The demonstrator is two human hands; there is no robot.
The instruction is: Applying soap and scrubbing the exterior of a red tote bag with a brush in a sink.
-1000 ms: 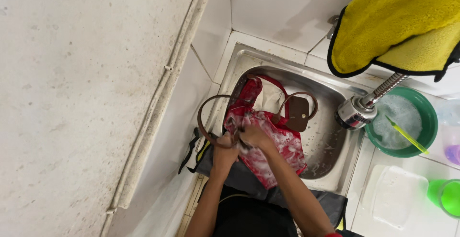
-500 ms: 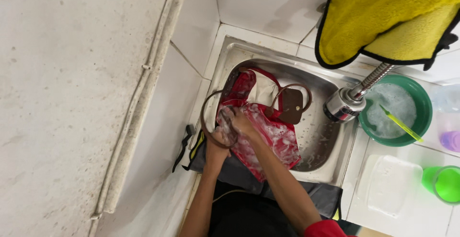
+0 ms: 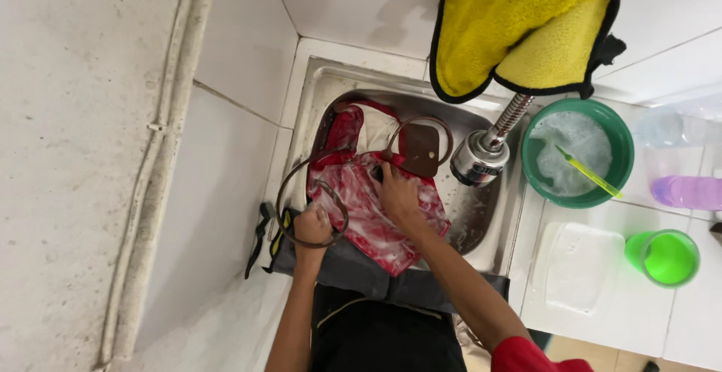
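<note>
Two hands work in the one head view, both low in a steel sink (image 3: 320, 94) set into the corner of a white tiled tabletop (image 3: 677, 319). The left hand (image 3: 312, 227) is clamped in a fist on the near-left edge of a red patterned bag (image 3: 368, 206), close to one of its brown loop handles (image 3: 289, 191); the right hand (image 3: 398, 199) lies flat with fingers spread on the soapy middle of the fabric (whether it pinches anything underneath, I cannot tell). The bag fills most of the sink's left side, its near end draped over the front rim. Its brown leather patch (image 3: 421, 148) and second handle lie just beside the chrome tap head (image 3: 475, 160), so a hard tug could, I judge, hook that handle on the tap. The fabric looks slick with foam, and the flat hand may skid off it. A yellow towel (image 3: 526, 26) hangs over the tap's neck at the back edge and could be knocked down into the wet. A green basin (image 3: 575, 154) of suds with a yellow-green brush (image 3: 590, 175) sits touching the sink's right rim, where a swinging elbow might tip it. A green cup (image 3: 665, 258) stands farther right.
</note>
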